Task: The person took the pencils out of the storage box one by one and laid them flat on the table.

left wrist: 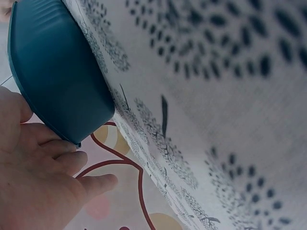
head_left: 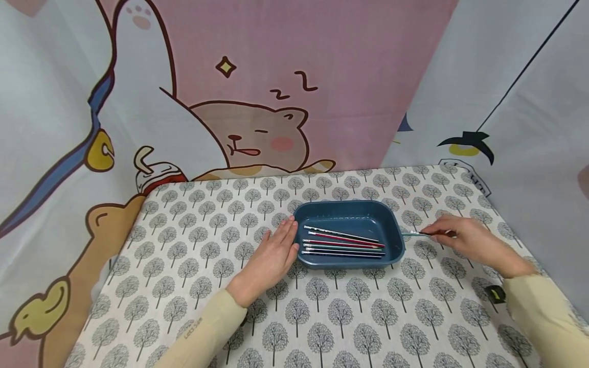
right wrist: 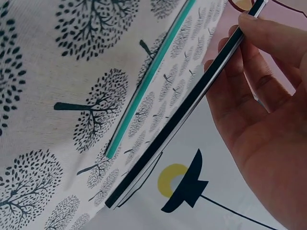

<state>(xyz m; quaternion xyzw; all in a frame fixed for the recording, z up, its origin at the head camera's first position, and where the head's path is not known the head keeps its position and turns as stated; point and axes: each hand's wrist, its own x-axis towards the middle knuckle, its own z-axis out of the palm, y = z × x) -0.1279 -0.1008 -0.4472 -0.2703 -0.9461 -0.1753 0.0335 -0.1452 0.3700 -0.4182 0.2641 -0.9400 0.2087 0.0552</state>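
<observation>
A dark blue plastic tray (head_left: 340,207) sits on the cloth with several pencils (head_left: 342,245) inside, lying roughly side by side. My left hand (head_left: 274,250) rests at the tray's left end, its fingers extended along the rim; the left wrist view shows the fingers (left wrist: 72,163) by the tray's outer wall. To the right of the tray, my right hand (head_left: 465,237) pinches a black-and-white pencil (right wrist: 177,110) between thumb and fingers. Below it in the right wrist view, a green pencil (right wrist: 148,81) lies on the cloth; its other end is out of frame.
A tree-patterned cloth (head_left: 257,327) covers the table. Cartoon-printed curtains (head_left: 359,76) hang behind it and on both sides. Close to the right sleeve is a small black item (head_left: 495,294) with a yellow-green mark.
</observation>
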